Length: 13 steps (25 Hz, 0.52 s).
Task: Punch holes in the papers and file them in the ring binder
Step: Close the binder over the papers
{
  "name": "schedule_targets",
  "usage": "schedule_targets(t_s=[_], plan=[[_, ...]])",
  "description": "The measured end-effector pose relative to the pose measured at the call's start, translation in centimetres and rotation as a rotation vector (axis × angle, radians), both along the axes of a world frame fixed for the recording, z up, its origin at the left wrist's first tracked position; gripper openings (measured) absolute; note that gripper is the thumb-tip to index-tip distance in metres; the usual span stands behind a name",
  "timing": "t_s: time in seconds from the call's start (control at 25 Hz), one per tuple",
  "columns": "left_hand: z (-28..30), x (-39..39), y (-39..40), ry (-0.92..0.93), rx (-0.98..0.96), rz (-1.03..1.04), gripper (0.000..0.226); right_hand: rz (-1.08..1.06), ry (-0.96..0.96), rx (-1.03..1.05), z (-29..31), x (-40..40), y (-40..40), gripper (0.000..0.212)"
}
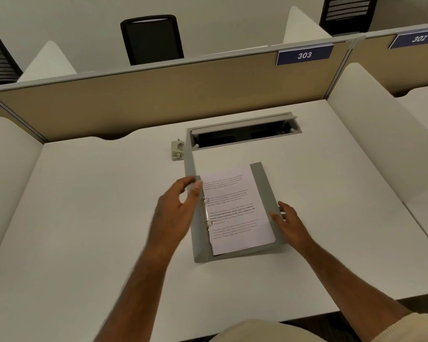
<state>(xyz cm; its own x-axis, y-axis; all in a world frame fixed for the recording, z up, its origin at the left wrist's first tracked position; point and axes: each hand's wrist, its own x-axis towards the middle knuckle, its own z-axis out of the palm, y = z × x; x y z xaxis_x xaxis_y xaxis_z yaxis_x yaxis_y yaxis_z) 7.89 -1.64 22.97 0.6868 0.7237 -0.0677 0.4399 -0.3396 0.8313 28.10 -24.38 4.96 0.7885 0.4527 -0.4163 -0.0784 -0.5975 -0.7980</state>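
The left hand (pixel 177 206) is at the left edge of the grey ring binder (pixel 265 188), its fingers and thumb curled round the binder's raised left cover (pixel 189 166), which stands nearly on edge. The hand is a little blurred. The right hand (pixel 288 224) rests on the right side of the binder, fingers spread and fairly straight, fingertips touching the right margin of the papers (pixel 235 208) and the grey cover beside them; it grips nothing.

The papers, printed sheets stacked together, lie inside the binder on its right cover, their left edge at the metal rings (pixel 206 212). Whether the rings pass through punched holes cannot be told. The binder lies tilted on the white counter (pixel 97 206), roughly in the middle.

Just beyond the binder's far left corner stands a small beige hole punch (pixel 177 149). Next to it, set into the counter, a grey cable hatch (pixel 242 130) is open. A tan partition (pixel 134 102) closes the far side, bearing a blue sign marked 303 (pixel 305 55). Black chairs (pixel 152 39) stand behind it.
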Motion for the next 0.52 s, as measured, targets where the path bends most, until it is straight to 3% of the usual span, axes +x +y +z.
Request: schedule_targets(t_s=[0.24,0.32,0.4,0.52], plan=[[-5.9,2.3,-4.3,0.169,-0.014,-0.23,0.058,-0.042,0.083,0.1,0.7,-0.2,-0.2,0.054],[-8.0,2.6,-5.3,0.19,-0.022,-0.283,0.057,-0.152,0.236,0.207,0.7,0.1,-0.3,0.053],[-10.1,2.6,-5.3,0.203,-0.006,-0.246,0.059,-0.274,0.405,0.32,0.9,0.4,-0.4,0.05],[-13.0,2.1,-3.5,0.328,0.037,-0.058,0.073,-0.236,0.429,0.313,1.1,0.6,-0.8,0.041]])
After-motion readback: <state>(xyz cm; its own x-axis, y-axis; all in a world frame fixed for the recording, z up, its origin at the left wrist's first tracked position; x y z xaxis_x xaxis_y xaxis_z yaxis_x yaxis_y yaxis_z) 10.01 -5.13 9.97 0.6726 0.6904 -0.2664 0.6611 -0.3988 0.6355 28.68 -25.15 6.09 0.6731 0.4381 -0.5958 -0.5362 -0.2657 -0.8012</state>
